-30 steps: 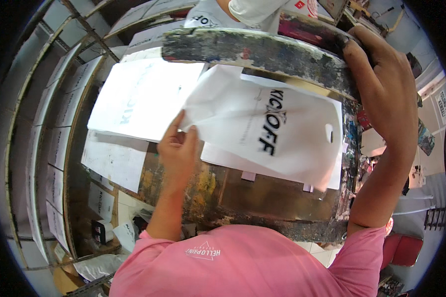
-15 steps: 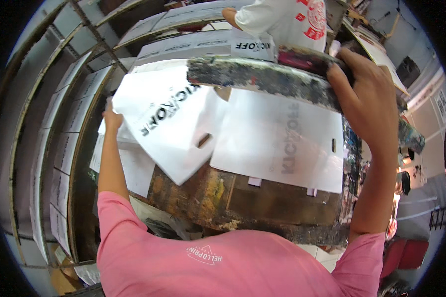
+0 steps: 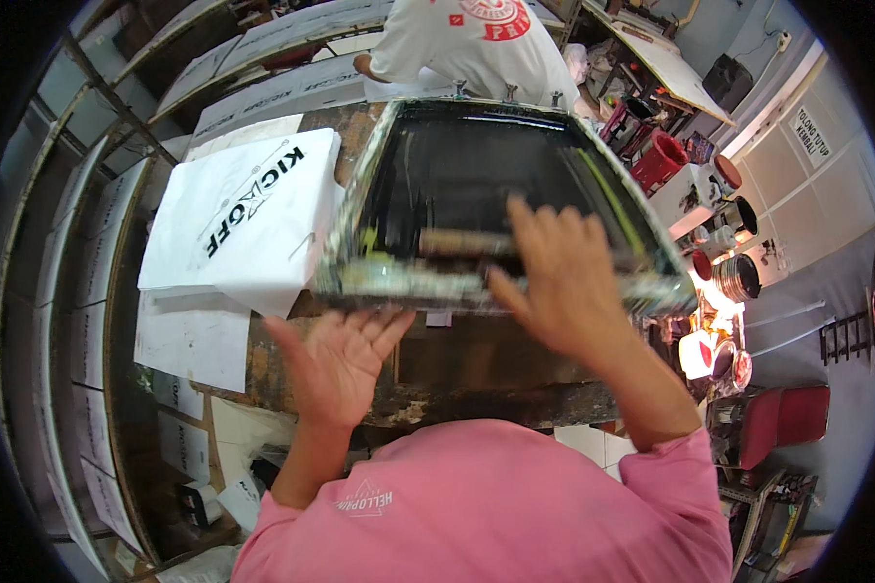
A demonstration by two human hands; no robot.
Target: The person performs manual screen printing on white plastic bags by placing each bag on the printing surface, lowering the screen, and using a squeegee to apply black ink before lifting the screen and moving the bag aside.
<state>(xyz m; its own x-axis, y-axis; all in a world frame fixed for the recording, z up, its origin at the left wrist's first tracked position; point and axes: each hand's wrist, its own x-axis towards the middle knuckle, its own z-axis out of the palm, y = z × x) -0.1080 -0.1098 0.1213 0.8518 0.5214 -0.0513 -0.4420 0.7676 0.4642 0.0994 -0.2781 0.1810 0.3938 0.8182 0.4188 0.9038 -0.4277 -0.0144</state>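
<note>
Ink-crusted and rectangular, the printing screen [image 3: 501, 199] lies just ahead of both hands, its dark glossy mesh set in a frame caked with dried paint in grey, green and yellow, a thin yellow-green streak running along the mesh toward its right side. The right hand [image 3: 564, 282] rests on the near edge of that frame with its fingers spread wide and flat, reaching over onto the mesh, pressing rather than gripping. The left hand [image 3: 340, 360] is open too, palm up and fingers splayed, just below the frame's near left corner; whether it touches the frame cannot be told. Left of the left hand and a little further out lies a stack of white plastic bags [image 3: 243, 219], smooth and slightly creased, the top one carrying bold black lettering and a punched handle slot. More white sheets [image 3: 194, 340] sit directly to the left of that hand, matte and flat. Under everything runs the counter [image 3: 486, 389], a worn wooden top stained brown and black with old ink, its near edge chipped and rough. Beyond the screen, on its far side, another person in a white shirt [image 3: 476, 39] stands at the counter. To the right of the right hand stand a red bucket [image 3: 659, 160] and several round ink pots [image 3: 739, 277], with a red stool [image 3: 783, 423] lower down. Metal racks [image 3: 58, 291] holding more white printed bags curve along the left.
</note>
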